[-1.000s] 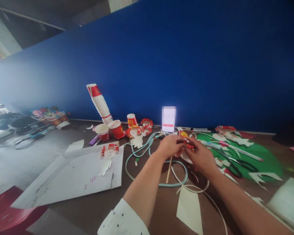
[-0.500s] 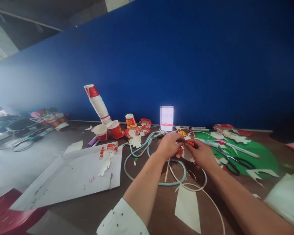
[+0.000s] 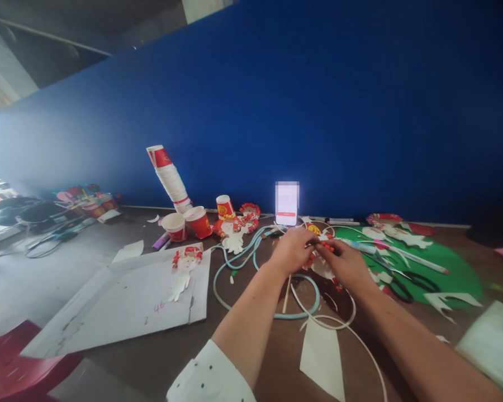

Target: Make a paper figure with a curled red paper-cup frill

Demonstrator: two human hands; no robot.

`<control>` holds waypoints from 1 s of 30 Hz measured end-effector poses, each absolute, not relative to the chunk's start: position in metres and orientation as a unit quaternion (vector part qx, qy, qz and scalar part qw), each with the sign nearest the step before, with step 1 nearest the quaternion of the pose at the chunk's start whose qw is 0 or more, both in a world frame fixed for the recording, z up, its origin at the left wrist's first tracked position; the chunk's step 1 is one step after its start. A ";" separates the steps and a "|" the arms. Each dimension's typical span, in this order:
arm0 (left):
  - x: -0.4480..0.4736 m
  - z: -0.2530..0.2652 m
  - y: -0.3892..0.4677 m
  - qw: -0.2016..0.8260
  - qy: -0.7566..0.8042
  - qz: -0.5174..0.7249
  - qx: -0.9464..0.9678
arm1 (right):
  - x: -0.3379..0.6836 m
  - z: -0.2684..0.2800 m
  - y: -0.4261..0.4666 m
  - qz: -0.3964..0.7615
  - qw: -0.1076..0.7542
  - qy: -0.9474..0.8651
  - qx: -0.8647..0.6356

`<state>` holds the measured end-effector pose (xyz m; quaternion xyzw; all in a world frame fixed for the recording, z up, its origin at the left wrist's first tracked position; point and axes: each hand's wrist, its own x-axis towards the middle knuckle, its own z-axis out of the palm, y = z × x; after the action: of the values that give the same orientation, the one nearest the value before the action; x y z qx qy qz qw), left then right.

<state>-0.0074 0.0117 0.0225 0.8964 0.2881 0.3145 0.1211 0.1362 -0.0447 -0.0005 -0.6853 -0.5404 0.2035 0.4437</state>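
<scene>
Over the middle of the table, my left hand and my right hand are close together, fingers closed on a red-and-white paper cutout. Its white part hangs below the fingertips, and the hands cover much of the rest. A similar paper figure with a red fringed top lies on a white board to the left. More red-and-white figures lie by the paper cups. Under my wrists are a thin wooden stick and looped pale-blue cable.
A phone stands against the blue partition. At left are a leaning cup stack and loose paper cups. Black-handled scissors, pens and paper scraps lie on a green sheet. A white paper piece lies in front.
The cutout has turned slightly between my fingers, showing more red strips and white paper. Both hands stay in nearly the same place. The whole view has shifted a little.
</scene>
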 end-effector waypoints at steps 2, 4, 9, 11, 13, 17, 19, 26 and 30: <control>-0.007 0.023 0.012 0.127 0.287 0.313 0.896 | 0.137 -0.002 -0.045 0.200 0.448 -0.538 -0.685; -0.007 0.022 0.012 0.141 0.290 0.312 0.894 | 0.138 -0.002 -0.044 0.198 0.451 -0.535 -0.687; -0.008 0.019 0.014 0.173 0.316 0.311 0.879 | 0.136 0.001 -0.045 0.200 0.452 -0.523 -0.695; -0.009 0.019 0.015 0.165 0.326 0.313 0.877 | 0.135 0.002 -0.046 0.206 0.458 -0.520 -0.691; -0.008 0.019 0.015 0.156 0.334 0.313 0.875 | 0.134 0.002 -0.046 0.214 0.462 -0.519 -0.687; -0.008 0.020 0.014 0.134 0.356 0.303 0.874 | 0.135 -0.002 -0.044 0.225 0.470 -0.513 -0.682; -0.008 0.021 0.013 0.127 0.367 0.293 0.873 | 0.136 -0.005 -0.043 0.238 0.485 -0.500 -0.676; -0.009 0.024 0.012 0.163 0.376 0.305 0.859 | 0.133 -0.006 -0.044 0.252 0.506 -0.490 -0.663; -0.010 0.023 0.011 0.226 0.402 0.300 0.835 | 0.132 -0.004 -0.046 0.242 0.499 -0.508 -0.659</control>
<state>-0.0100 0.0111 0.0235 0.8352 0.4018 0.2997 0.2264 0.1318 -0.0462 -0.0035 -0.6586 -0.5084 0.2417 0.4994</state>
